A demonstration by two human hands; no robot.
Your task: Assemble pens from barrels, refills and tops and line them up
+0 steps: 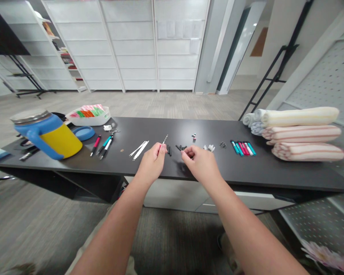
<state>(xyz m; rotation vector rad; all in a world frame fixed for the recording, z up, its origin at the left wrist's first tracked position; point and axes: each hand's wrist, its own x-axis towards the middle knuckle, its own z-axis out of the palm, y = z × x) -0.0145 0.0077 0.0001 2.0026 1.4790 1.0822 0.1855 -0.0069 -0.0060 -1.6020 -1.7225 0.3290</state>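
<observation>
Left hand [154, 159] pinches a slim rod [165, 138]; right hand [201, 160] curls at black tubes [178, 147] (grip unclear; papers [171, 29] behind illegible)

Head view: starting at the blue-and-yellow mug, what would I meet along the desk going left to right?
Blue-and-yellow mug, red pen, thin white sticks, left hand gripping a thin rod, pair of short black tubes, right hand, small grey pieces, row of coloured barrels, rolled towels.
</observation>
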